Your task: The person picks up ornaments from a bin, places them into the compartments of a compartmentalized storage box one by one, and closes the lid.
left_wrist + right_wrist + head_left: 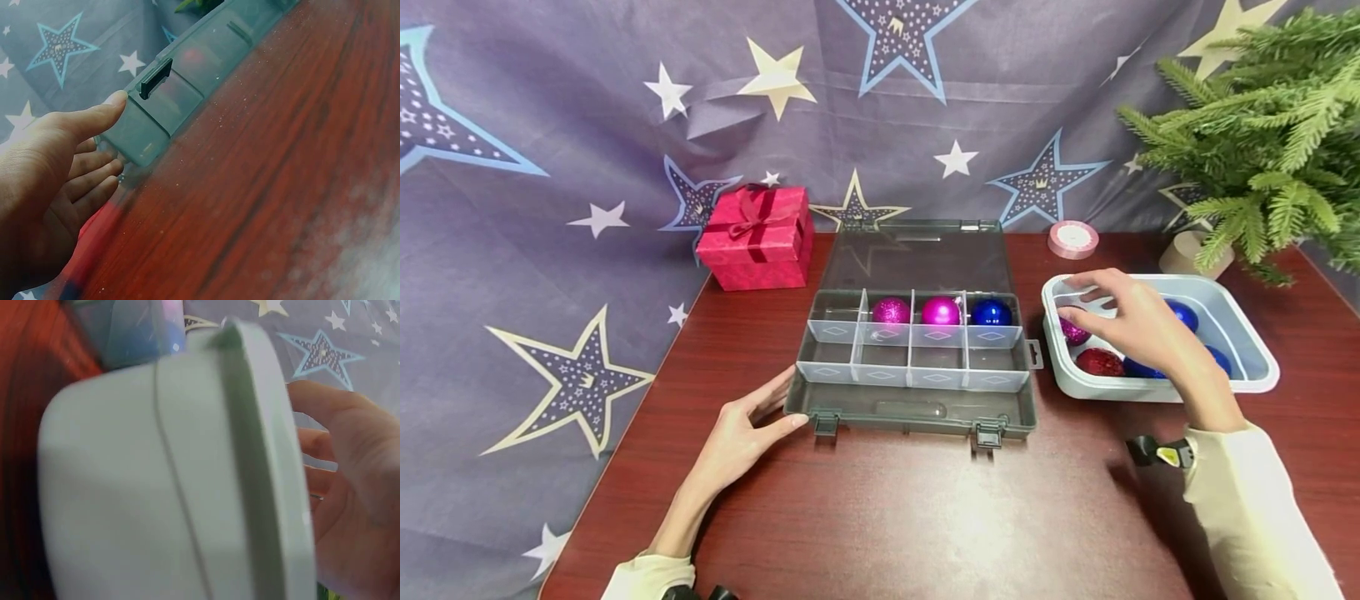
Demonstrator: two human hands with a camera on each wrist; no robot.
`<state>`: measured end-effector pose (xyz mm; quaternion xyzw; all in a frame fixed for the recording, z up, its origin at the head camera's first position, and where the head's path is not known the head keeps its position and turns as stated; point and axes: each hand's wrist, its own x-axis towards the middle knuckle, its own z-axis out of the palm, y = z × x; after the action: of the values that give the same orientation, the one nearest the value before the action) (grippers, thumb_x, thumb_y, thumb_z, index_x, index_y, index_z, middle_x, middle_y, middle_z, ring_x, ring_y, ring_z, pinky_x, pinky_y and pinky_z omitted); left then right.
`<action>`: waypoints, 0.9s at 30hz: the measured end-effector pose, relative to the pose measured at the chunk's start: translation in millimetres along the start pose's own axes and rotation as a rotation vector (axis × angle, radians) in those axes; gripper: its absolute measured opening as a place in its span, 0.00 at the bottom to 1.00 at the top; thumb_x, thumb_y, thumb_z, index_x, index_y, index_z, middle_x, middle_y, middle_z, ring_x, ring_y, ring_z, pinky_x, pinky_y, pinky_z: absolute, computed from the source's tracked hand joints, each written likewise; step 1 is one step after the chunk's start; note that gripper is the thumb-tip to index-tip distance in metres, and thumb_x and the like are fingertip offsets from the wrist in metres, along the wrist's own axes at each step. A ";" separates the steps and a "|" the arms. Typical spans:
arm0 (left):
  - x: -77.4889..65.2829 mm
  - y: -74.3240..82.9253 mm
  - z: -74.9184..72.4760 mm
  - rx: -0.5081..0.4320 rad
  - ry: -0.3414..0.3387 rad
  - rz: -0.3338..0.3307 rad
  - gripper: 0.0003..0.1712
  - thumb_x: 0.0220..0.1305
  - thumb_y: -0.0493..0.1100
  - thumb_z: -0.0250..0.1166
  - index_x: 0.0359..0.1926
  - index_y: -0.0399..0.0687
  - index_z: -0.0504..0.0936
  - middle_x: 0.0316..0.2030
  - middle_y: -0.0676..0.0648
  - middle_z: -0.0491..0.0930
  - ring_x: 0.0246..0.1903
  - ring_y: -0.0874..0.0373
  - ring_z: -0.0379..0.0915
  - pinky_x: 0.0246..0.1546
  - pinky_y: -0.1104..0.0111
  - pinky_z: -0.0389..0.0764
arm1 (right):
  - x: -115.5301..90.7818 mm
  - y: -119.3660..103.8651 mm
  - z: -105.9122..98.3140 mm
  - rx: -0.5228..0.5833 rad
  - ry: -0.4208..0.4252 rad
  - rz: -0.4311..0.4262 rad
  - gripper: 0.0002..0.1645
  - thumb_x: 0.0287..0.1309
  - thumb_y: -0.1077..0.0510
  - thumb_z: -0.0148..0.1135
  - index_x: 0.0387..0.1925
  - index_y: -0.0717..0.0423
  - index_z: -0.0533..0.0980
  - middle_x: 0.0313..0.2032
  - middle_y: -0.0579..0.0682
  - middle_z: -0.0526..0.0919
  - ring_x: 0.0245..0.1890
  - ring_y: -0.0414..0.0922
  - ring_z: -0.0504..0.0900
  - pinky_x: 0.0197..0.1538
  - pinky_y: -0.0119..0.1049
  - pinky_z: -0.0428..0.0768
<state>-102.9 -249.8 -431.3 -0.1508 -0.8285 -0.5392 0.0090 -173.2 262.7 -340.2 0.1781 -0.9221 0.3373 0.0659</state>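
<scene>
An open grey plastic divider box (917,408) lies on the table. In its back row, left to right, sit a glittery magenta ball ornament (891,312), a shiny pink one (941,312) and a blue one (991,313). My left hand (737,437) touches the box's front left corner, thumb at the front, fingers along the side. Over the pale plastic tub (1247,387) hovers my right hand (1131,321), fingers spread and loosely bent. Beneath it are a glittery magenta ball (1073,332), a red glittery ball (1100,362) and several blue balls (1182,315), partly hidden.
A red gift box (756,237) with a bow stands at the back left. Behind the tub are a ribbon roll (1072,240) and a green artificial tree (1285,150) on a round base. A star-patterned cloth (602,150) hangs behind the table.
</scene>
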 end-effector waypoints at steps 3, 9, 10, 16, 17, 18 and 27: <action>0.1 -0.3 0.1 -0.003 -0.002 0.001 0.39 0.63 0.39 0.76 0.74 0.54 0.73 0.63 0.45 0.80 0.61 0.52 0.78 0.59 0.74 0.77 | -4.2 8.1 -1.5 -0.012 -0.008 0.028 0.28 0.67 0.54 0.71 0.61 0.67 0.77 0.54 0.68 0.82 0.52 0.65 0.82 0.52 0.67 0.78; 0.2 0.3 0.5 -0.009 -0.002 0.012 0.39 0.63 0.38 0.76 0.74 0.53 0.73 0.62 0.44 0.80 0.61 0.51 0.78 0.59 0.73 0.77 | -7.2 23.5 -2.6 -0.040 -0.043 0.067 0.27 0.67 0.54 0.69 0.61 0.67 0.77 0.55 0.68 0.82 0.51 0.66 0.83 0.52 0.65 0.80; 0.2 0.5 0.5 -0.010 -0.001 0.013 0.39 0.63 0.38 0.76 0.74 0.53 0.73 0.62 0.44 0.80 0.61 0.51 0.78 0.59 0.73 0.77 | -7.2 25.9 -2.9 -0.045 -0.047 0.072 0.27 0.67 0.55 0.69 0.61 0.67 0.77 0.55 0.68 0.82 0.51 0.65 0.83 0.52 0.62 0.81; -0.1 0.7 0.2 -0.006 -0.001 0.004 0.39 0.63 0.39 0.76 0.74 0.53 0.73 0.63 0.45 0.80 0.61 0.51 0.78 0.60 0.73 0.77 | -5.1 37.6 -3.4 -0.050 -0.071 0.082 0.24 0.67 0.57 0.68 0.59 0.66 0.78 0.54 0.68 0.82 0.49 0.63 0.85 0.46 0.35 0.81; -0.1 0.6 0.1 -0.003 -0.002 0.002 0.39 0.63 0.40 0.76 0.74 0.53 0.73 0.63 0.45 0.80 0.61 0.52 0.78 0.60 0.74 0.77 | -4.7 38.9 -3.2 -0.047 -0.078 0.086 0.24 0.67 0.57 0.68 0.59 0.67 0.78 0.55 0.69 0.82 0.49 0.64 0.84 0.45 0.32 0.79; -0.1 0.5 0.1 -0.001 -0.002 0.000 0.39 0.63 0.40 0.76 0.74 0.53 0.73 0.63 0.45 0.80 0.61 0.52 0.78 0.60 0.74 0.76 | -4.4 40.0 -2.9 -0.043 -0.084 0.089 0.24 0.67 0.57 0.68 0.59 0.67 0.78 0.55 0.69 0.81 0.49 0.64 0.84 0.44 0.28 0.78; -0.5 -0.4 -0.6 -0.002 -0.002 -0.005 0.39 0.64 0.40 0.76 0.74 0.53 0.73 0.63 0.45 0.79 0.61 0.52 0.77 0.60 0.74 0.76 | -1.5 44.0 2.0 -0.001 -0.143 0.117 0.25 0.68 0.57 0.68 0.59 0.69 0.76 0.54 0.71 0.81 0.50 0.63 0.84 0.43 0.24 0.78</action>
<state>-102.6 -250.6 -431.5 -0.1491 -0.8283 -0.5400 0.0067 -188.2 293.0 -368.4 0.1477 -0.9334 0.3264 -0.0198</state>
